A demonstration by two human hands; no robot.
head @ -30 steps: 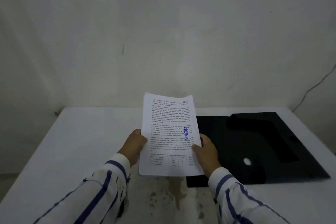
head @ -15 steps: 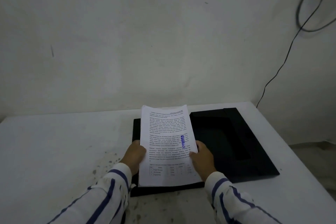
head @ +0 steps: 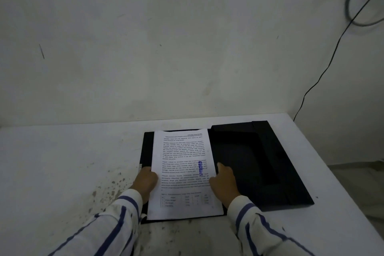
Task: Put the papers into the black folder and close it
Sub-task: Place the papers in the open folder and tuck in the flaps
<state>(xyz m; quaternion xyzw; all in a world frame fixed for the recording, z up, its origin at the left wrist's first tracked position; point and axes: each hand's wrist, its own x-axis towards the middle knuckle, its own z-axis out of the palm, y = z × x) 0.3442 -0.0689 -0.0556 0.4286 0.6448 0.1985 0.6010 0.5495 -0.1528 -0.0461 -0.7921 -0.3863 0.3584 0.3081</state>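
The black folder (head: pixel 259 164) lies open and flat on the white table (head: pixel 62 162). A stack of printed white papers (head: pixel 182 151) with a blue stamp rests on the folder's left half. My left hand (head: pixel 145 181) grips the stack's left edge. On the right edge, my right hand (head: pixel 223 183) holds the stack with its forefinger stretched out. The folder's right half shows raised flaps around a bare black panel.
The table has dark stains (head: pixel 108 189) in front of my left arm. A stained wall (head: pixel 166 48) rises right behind the table. A black cable (head: pixel 324 68) hangs down the wall at the right. The table's right edge (head: pixel 332 183) runs close beside the folder.
Both hands have lowered the papers from the air onto the left half of the open folder. The view has shifted, bringing the folder to the middle.
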